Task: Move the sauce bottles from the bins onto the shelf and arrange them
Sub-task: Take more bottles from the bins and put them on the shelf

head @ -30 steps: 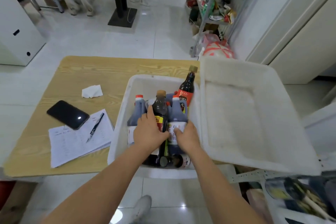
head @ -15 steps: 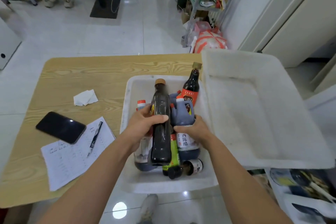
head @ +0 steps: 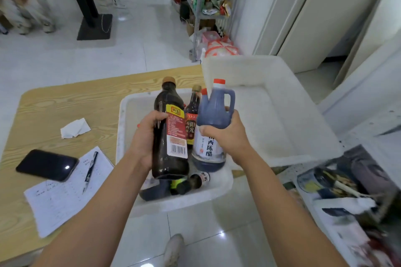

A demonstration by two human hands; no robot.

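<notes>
The left hand (head: 144, 136) curls its fingers (head: 161, 115) round a dark bottle (head: 170, 134). The right hand (head: 226, 135) clasps a red-capped jug (head: 213, 112), over the bin (head: 123, 115) at the right edge of the desk (head: 76, 104).

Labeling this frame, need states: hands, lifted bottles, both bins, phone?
left hand: grips tall dark bottle
right hand: grips handled jug
tall dark bottle: capped, upright, lifted over left bin
handled jug: red cap on, lifted
left bin: holds other bottles
right bin: nothing inside
phone: screen dark, on table
</notes>
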